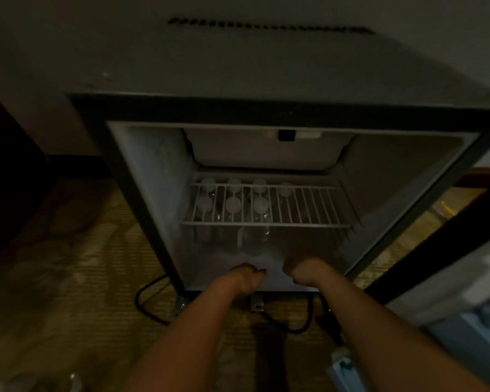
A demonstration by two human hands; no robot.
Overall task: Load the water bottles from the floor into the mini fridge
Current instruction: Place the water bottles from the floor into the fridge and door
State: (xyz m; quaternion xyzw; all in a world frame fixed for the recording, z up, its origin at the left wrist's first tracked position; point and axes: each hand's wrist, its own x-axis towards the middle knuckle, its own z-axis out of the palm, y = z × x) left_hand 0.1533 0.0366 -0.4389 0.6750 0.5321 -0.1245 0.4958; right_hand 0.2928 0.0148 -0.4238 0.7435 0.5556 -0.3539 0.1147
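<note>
A placing step is judged to be in hand: the left hand [248, 274] and right hand [300, 268] are reached onto the floor of the mini fridge [150, 176], fingers curled inward — whether anything is gripped cannot be told. Clear, white-capped water bottles [232, 206] are stood upright in rows under its white wire shelf [309, 206], at the left. The free right side is likely to be filled next — smooth plastic, easily toppled.

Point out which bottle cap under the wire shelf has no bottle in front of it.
The rightmost back-row cap. The other three back-row caps each have a front-row cap before them; this one stands alone under the wire shelf.
</note>
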